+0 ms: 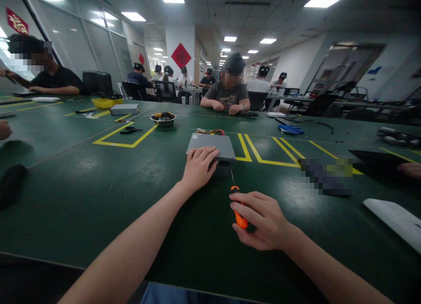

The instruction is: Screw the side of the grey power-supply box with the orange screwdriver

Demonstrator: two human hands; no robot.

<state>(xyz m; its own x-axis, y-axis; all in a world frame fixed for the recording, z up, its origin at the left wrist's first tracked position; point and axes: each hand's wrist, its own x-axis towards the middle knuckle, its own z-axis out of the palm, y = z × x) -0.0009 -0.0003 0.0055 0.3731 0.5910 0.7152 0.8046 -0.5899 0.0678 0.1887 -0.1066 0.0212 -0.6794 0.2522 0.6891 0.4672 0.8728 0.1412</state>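
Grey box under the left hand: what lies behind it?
Coloured wires lie behind the grey box on the green mat; the left hand covers the box's near top, hiding that part.

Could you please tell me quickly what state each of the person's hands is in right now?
Left hand: open, resting flat on a grey metal box.
Right hand: closed, holding an orange-handled screwdriver.

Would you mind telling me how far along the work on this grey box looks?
The box looks closed, with its lid on. In hand: the left hand rests on top, and the right hand holds an orange screwdriver, shaft up, not touching the box. Left: coloured wires lie loose behind it, so some work may remain, though I cannot tell how much.
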